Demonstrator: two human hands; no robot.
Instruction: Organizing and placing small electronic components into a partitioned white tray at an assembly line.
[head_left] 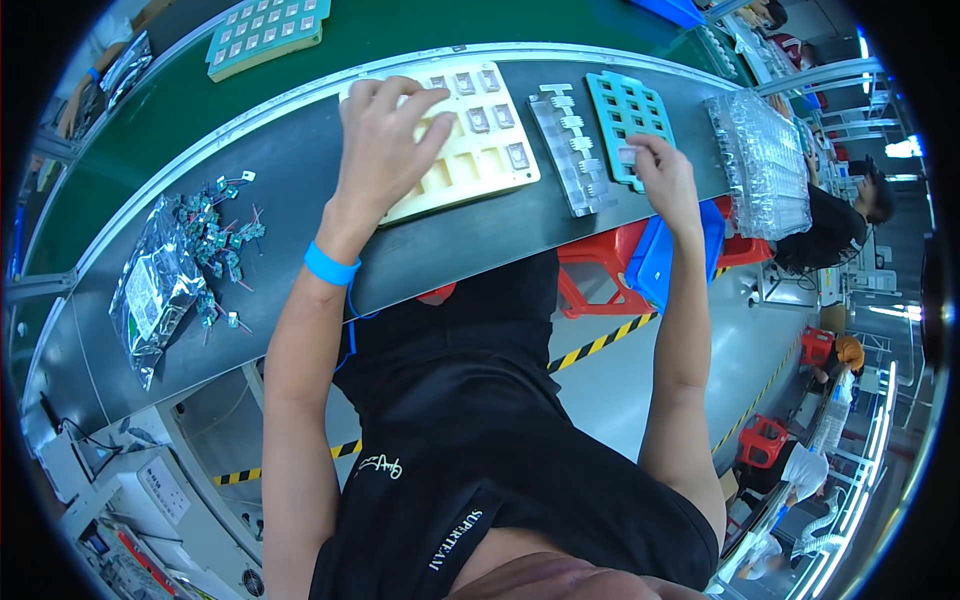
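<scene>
My left hand (385,135) is over the left part of a cream tray (510,178) with rows of square pockets. Its thumb and forefinger are apart, nothing visible between them; the other fingertips are partly hidden. Small square parts with clear-looking faces (478,119) sit in several pockets on the tray's right side, while nearer pockets are bare. My right hand (665,180) pinches a small pale square piece (627,155) at the near edge of a teal tray (640,118) with dark square openings. Between the trays lies a grey metal fixture (572,150) with clear notched pieces along it.
Left on the bench, small green circuit boards with wires (225,235) lie beside a silver bag (160,290). Clear plastic trays (760,165) are stacked at right. A filled tray (268,35) rests on the green belt (400,30). A blue bin (680,255) and red stools (600,265) stand below.
</scene>
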